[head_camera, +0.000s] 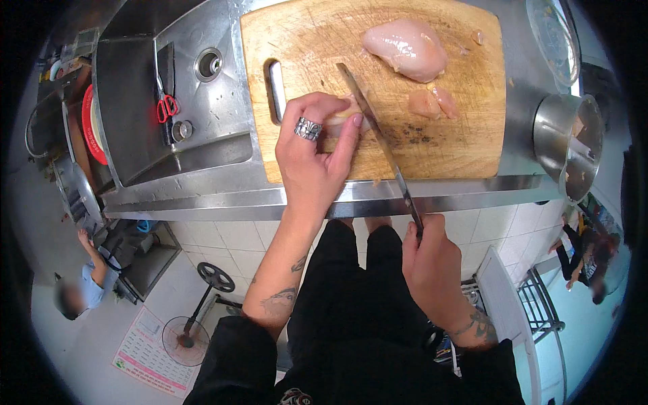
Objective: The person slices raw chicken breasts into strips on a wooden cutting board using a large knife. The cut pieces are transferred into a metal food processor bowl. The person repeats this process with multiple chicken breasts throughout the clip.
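Observation:
My left hand point(319, 136), with a wide silver ring, holds down a piece of raw chicken point(336, 121) on the wooden cutting board point(304, 40); the fingers hide part of the meat. My right hand point(433, 263) grips the handle of a long kitchen knife point(383, 144). Its blade reaches up across the board, close beside the meat and my left thumb. Farther up and to the right lies a whole raw chicken breast point(406, 49). Below it are cut chicken pieces point(425, 103), and a small scrap point(477, 37) lies near the board's top right corner.
Left of the board is a steel sink point(202, 154) with red-handled scissors point(167, 108). A steel pot point(549, 126) stands right of the board, below a clear lid point(554, 40). A floor fan point(186, 340) is at lower left. Other people are at the far left and far right.

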Motion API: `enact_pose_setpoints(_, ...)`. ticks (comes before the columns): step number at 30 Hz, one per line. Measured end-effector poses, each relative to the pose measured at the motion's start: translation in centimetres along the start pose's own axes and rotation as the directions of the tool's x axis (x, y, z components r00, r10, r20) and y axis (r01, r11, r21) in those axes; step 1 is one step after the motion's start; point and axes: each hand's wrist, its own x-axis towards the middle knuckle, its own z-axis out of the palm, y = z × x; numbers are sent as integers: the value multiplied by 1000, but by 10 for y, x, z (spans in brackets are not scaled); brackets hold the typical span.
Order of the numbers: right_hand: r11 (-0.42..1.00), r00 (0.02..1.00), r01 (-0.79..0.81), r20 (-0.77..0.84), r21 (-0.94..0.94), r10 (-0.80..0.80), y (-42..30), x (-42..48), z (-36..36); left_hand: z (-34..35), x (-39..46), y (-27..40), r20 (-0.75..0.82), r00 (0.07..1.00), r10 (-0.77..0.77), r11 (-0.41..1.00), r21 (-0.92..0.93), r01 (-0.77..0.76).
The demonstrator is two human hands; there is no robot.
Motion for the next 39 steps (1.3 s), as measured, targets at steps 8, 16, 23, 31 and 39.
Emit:
enact_pose_setpoints(8,999,998,-9,63,-37,11,2,-9,1,0,-4,-2,7,999,54,999,6,-54)
enact_pose_setpoints(16,987,995,-3,93,-162,18,-19,46,8,2,-3,-5,-11,997,81,996,26,-81)
enact_pose_setpoints(23,993,999,-22,30,-114,25,-22,54,26,2,-4,-4,-16,1000,6,1000,27,-6)
enact_pose_setpoints(31,987,997,-24,-75,-160,12,7,34,10,-9,-2,-2,14,1000,-16,999,-40,17)
enact_pose_setpoints(39,999,999,-21,-47,38,23,-20,24,-7,-15,-2,-13,44,997,-67,989,-128,72)
